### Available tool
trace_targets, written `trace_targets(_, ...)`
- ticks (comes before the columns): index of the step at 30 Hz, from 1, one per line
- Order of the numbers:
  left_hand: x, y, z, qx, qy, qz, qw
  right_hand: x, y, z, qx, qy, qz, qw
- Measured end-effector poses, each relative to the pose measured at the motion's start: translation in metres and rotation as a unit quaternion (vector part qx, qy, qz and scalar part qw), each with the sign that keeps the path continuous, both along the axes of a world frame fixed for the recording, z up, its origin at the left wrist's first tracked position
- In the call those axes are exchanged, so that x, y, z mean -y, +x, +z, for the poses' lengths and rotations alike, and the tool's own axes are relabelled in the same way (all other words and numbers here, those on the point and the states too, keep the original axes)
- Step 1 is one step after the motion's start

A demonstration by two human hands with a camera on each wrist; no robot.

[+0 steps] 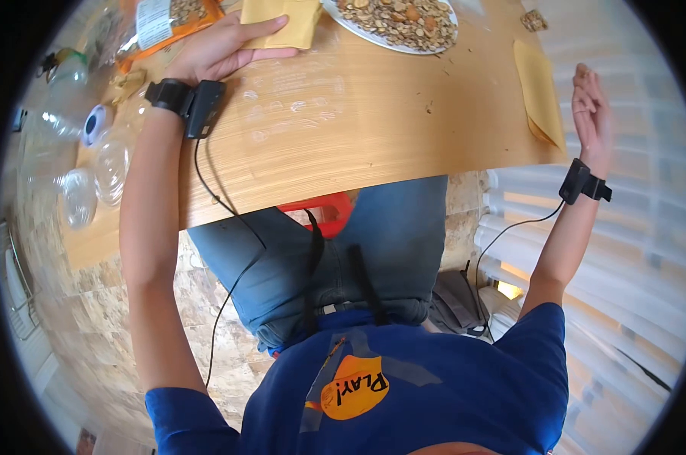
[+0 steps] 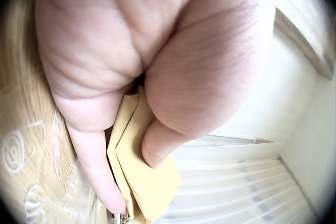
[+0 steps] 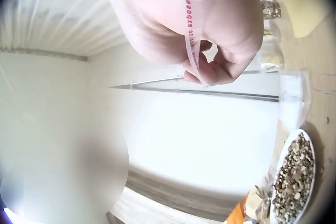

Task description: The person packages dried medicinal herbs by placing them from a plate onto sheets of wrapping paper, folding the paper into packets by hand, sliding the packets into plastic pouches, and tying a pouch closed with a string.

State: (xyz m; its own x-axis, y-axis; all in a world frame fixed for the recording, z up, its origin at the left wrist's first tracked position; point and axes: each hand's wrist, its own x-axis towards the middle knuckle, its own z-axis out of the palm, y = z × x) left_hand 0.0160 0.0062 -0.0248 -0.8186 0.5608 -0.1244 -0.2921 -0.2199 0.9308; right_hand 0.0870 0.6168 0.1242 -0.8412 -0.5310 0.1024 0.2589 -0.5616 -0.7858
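In the head view, my left hand (image 1: 233, 45) grips a yellow paper envelope (image 1: 301, 23) over the back left of the table. The left wrist view shows the thumb on one face of the envelope (image 2: 152, 182) and a finger along the other. Out past the table's right edge, my right hand (image 3: 231, 29) pinches a thin whitish strip (image 3: 192, 35) printed in red letters. The strip hangs along the palm, its end between thumb and curled fingers. A second yellow envelope (image 1: 538, 98) lies at the right edge of the table, close to my right hand.
A white plate (image 1: 426, 51) heaped with a nut-and-grain mix stands at the back middle. An orange-edged bag (image 1: 155, 26) lies at back left, near clear plastic bottles (image 1: 114, 163). A small clear pack (image 1: 535, 20) sits at back right. Wrist cables (image 1: 229, 205) hang over the table edge.
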Motion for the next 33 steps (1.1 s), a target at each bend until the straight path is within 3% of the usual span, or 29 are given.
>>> trace_targets(1, 0.003, -0.002, -0.004, 0.003, -0.003, 0.001, 1.000, 0.007, -0.002, -0.009, -0.001, 0.000, 0.008, 1.000)
trace_targets(2, 0.002, 0.002, 0.003, 0.003, -0.002, 0.008, 1.000, 0.021, 0.001, -0.017, 0.026, 0.159, -0.160, 0.974)
trace_targets(3, -0.003, 0.005, 0.010, 0.040, 0.020, 0.001, 0.999, 0.033, 0.005, -0.024, 0.050, 0.309, -0.321, 0.894)
trace_targets(4, -0.007, 0.008, 0.016, 0.076, 0.044, -0.007, 0.996, 0.054, 0.010, -0.028, 0.047, 0.311, -0.319, 0.894)
trace_targets(6, -0.006, 0.008, 0.015, 0.071, 0.048, -0.009, 0.996, 0.096, 0.017, -0.041, -0.014, 0.516, -0.295, 0.804)
trace_targets(8, -0.004, 0.008, 0.015, 0.087, 0.050, -0.015, 0.995, 0.103, 0.017, -0.045, -0.033, 0.546, -0.276, 0.790)
trace_targets(10, -0.001, 0.004, 0.010, 0.088, 0.057, -0.024, 0.994, 0.100, 0.016, -0.047, -0.032, 0.427, -0.329, 0.841)
trace_targets(11, -0.002, 0.002, 0.008, 0.087, 0.064, -0.039, 0.993, 0.079, 0.008, -0.052, -0.030, 0.429, -0.330, 0.840)
trace_targets(12, -0.004, 0.003, 0.008, 0.088, 0.065, -0.042, 0.993, 0.042, -0.008, -0.059, -0.051, 0.270, -0.175, 0.945)
trace_targets(13, -0.004, 0.003, 0.008, 0.081, 0.060, -0.034, 0.994, 0.036, -0.014, -0.058, -0.070, 0.094, -0.011, 0.993)
trace_targets(17, -0.005, 0.004, 0.010, 0.092, 0.057, -0.027, 0.994, 0.035, -0.016, -0.046, -0.062, 0.048, 0.070, 0.994)
trace_targets(18, -0.004, 0.004, 0.010, 0.091, 0.059, -0.026, 0.994, 0.048, -0.009, -0.047, -0.043, 0.159, -0.190, 0.968)
trace_targets(19, -0.003, 0.003, 0.009, 0.105, 0.056, -0.030, 0.992, 0.065, -0.001, -0.047, -0.020, 0.256, -0.433, 0.864)
trace_targets(23, -0.001, 0.002, 0.008, 0.136, 0.060, -0.030, 0.988, 0.113, 0.014, -0.035, -0.105, 0.238, -0.460, 0.849)
trace_targets(25, -0.002, 0.003, 0.009, 0.105, 0.062, -0.030, 0.992, 0.112, 0.020, -0.029, -0.221, 0.118, -0.484, 0.838)
trace_targets(27, -0.002, 0.006, 0.010, 0.076, 0.061, -0.029, 0.995, 0.076, 0.034, -0.008, -0.226, -0.010, -0.284, 0.932)
trace_targets(30, -0.004, 0.004, 0.014, 0.094, 0.055, -0.026, 0.994, 0.123, 0.076, 0.038, -0.226, -0.037, -0.322, 0.919)
trace_targets(32, -0.002, 0.004, 0.011, 0.128, 0.070, -0.020, 0.989, 0.130, 0.092, 0.059, -0.223, -0.022, -0.134, 0.965)
trace_targets(33, -0.002, 0.005, 0.011, 0.117, 0.064, -0.013, 0.991, 0.135, 0.093, 0.059, -0.240, -0.002, -0.059, 0.969)
